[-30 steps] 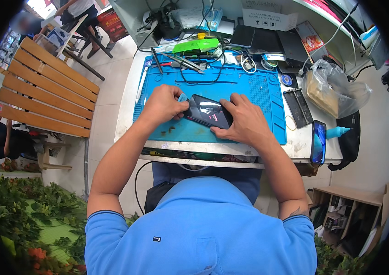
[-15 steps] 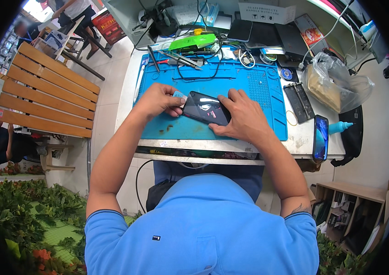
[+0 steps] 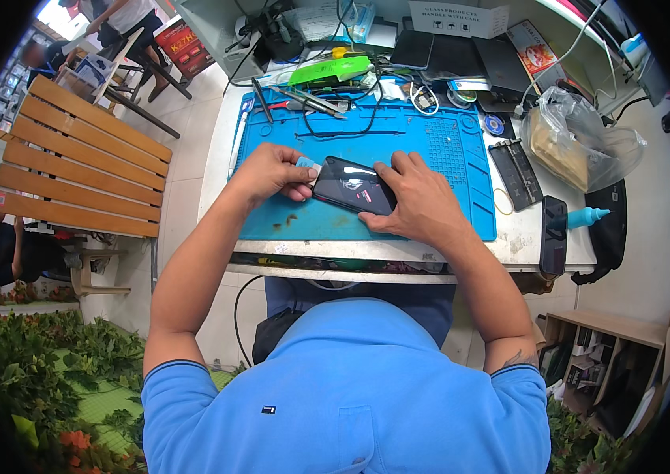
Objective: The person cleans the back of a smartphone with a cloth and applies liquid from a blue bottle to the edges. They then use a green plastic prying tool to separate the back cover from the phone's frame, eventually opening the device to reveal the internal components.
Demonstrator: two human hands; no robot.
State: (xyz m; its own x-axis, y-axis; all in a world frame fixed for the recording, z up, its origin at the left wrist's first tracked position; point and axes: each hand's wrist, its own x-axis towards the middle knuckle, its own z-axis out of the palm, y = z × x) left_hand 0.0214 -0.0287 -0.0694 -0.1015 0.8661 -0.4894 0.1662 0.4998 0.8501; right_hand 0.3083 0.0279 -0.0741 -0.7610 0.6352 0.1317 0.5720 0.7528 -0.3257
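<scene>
A black smartphone (image 3: 353, 189) lies tilted over the blue work mat (image 3: 272, 217), its glossy dark face up with reflections on it. My right hand (image 3: 414, 197) grips its right end, thumb along the near edge and fingers over the far edge. At its left end my left hand (image 3: 278, 174) pinches a small, thin card-like piece (image 3: 309, 164), pale blue and white. This piece touches the phone's left edge; whether its tip reaches into the seam is too small to tell.
Behind the mat are a green strip-shaped item (image 3: 331, 71), tweezers (image 3: 311, 103), cables and dark flat devices (image 3: 453, 62). To the right stand a long black part (image 3: 515, 174), a second phone (image 3: 553, 235), a blue bottle (image 3: 587, 217) and a plastic bag (image 3: 568, 142).
The second phone's screen at the right has gone dark. Both hands, the phone and the thin piece stay almost where they were.
</scene>
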